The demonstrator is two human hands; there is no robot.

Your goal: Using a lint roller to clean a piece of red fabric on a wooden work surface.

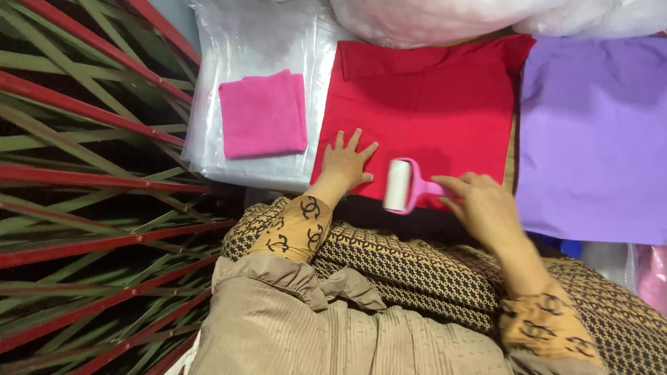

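Looking down from the head camera, I see my left hand (347,161) lying open, fingers spread flat on the red folded cloth (424,104) near its lower left corner. My right hand (483,206) is closed around the pink handle of a lint roller with a white drum (401,185), which rests on the cloth's lower edge, just beside my left hand. A small pink folded cloth (263,113) sits on a stack of clear plastic bags (208,104) to the left; a purple sheet (594,132) lies to the right.
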